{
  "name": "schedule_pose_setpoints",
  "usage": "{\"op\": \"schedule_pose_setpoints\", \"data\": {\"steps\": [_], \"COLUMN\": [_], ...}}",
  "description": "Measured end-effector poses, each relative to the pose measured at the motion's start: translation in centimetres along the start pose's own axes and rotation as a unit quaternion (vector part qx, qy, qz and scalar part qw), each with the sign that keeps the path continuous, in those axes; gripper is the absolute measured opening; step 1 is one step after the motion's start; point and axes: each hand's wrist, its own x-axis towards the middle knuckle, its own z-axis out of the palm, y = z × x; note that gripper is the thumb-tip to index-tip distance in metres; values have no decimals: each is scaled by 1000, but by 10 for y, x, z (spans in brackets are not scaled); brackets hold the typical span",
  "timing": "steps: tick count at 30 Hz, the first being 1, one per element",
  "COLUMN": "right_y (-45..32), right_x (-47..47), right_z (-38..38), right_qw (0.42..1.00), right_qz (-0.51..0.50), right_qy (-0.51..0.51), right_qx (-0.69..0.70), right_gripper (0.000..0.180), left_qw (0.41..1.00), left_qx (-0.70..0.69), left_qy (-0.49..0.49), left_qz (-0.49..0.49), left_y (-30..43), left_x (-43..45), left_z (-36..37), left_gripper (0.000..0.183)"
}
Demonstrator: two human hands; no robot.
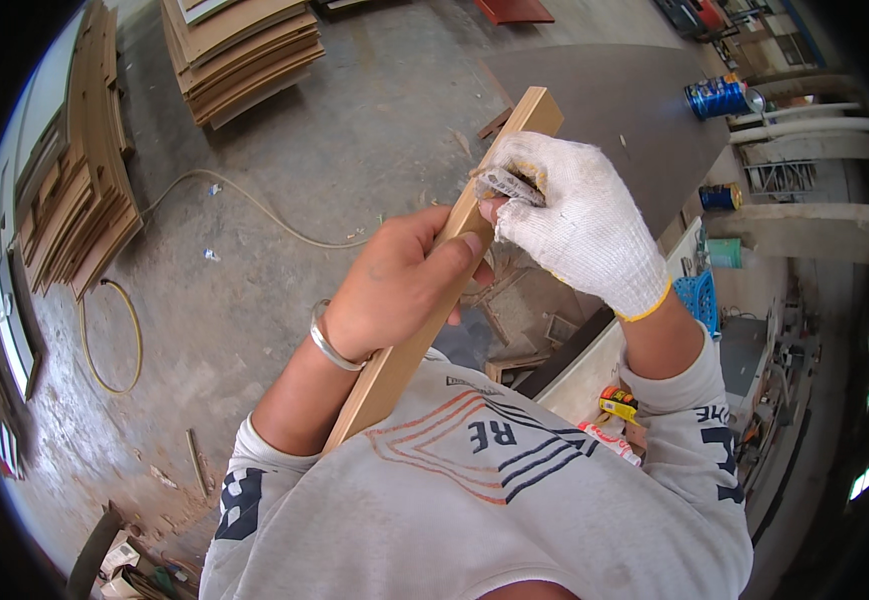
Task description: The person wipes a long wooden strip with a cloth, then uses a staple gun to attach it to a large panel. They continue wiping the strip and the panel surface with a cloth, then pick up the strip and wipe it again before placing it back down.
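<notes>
My bare left hand (408,281), a silver bangle at its wrist, grips a long, narrow wooden board (404,371) around its middle. The thumb lies along the board's face and the fingers wrap the far side. The board slants from my chest up toward the upper right. In a white knit glove, my right hand (580,217) pinches a small folded piece of sandpaper (509,185) with printing on its back. That piece touches or nearly touches the board's edge near its upper end. Bare fingertips show out of the glove.
Stacked wooden panels (243,64) and more leaning panels (78,187) stand to the left. A hose (254,214) crosses the concrete floor. A large dark sheet (614,112) spreads ahead. At the right are a blue can (716,96), a blue plastic basket (695,300) and a yellow-and-black box (618,405).
</notes>
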Motion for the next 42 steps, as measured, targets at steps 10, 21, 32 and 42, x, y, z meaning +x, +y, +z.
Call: {"op": "schedule_pose_setpoints", "data": {"steps": [10, 21, 32, 42], "right_y": [-8, 9, 1, -4], "right_x": [0, -21, -17, -18], "right_z": [12, 2, -17, -19], "right_qw": [996, 919, 881, 883], "right_qz": [2, 32, 43, 21], "right_qy": [-72, 180, 275, 235], "right_qx": [51, 349, 383, 406], "right_gripper": [12, 31, 49, 42], "left_qw": [1000, 980, 959, 936], "left_qx": [3, -184, -245, -337], "left_qy": [16, -69, -141, -97], "left_qz": [16, 20, 30, 3], "left_y": [-4, 8, 17, 17], "left_x": [1, -19, -24, -16], "left_z": [2, -10, 0, 17], "left_gripper": [34, 46, 60, 67]}}
